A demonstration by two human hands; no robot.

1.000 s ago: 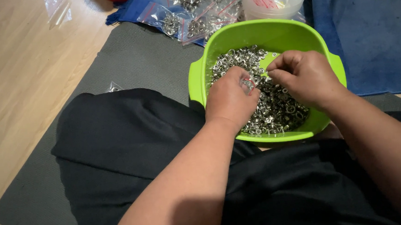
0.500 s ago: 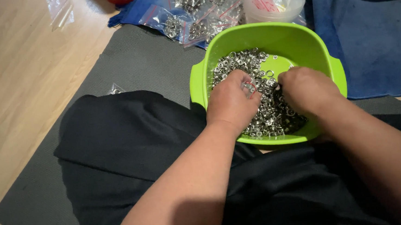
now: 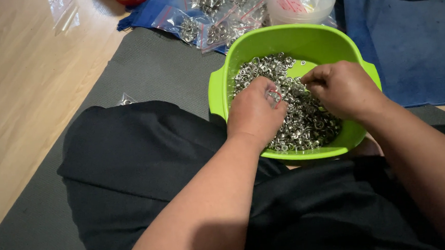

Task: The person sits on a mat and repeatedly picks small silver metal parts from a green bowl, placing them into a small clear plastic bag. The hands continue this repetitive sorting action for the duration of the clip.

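A grey mat (image 3: 147, 68) covers the floor under the seated person, running from the wooden floor (image 3: 25, 90) on the left to a blue cloth (image 3: 413, 41) at the far right corner. Black clothing (image 3: 147, 160) over the lap fills the near half of the mat. At the mat's far edge, against the lap, sits a green plastic bowl (image 3: 304, 37) with a handle on each side, its bottom heaped with small silver metal rings (image 3: 305, 125). Both hands are down inside the bowl.

The left hand (image 3: 255, 112) rests on the near-left part of the heap, fingers curled shut around a small clear bag (image 3: 274, 96) with a red strip, only a corner of which shows. The right hand (image 3: 341, 89) lies over the right side of the heap, fingers bent and pinched together just beside that bag; whether it grips a ring cannot be told.

Beyond the bowl, at the mat's far edge, lie several clear zip bags of rings (image 3: 211, 22) and a pale translucent tub (image 3: 302, 4). One small clear bag (image 3: 126, 100) lies on the mat beside the left knee.
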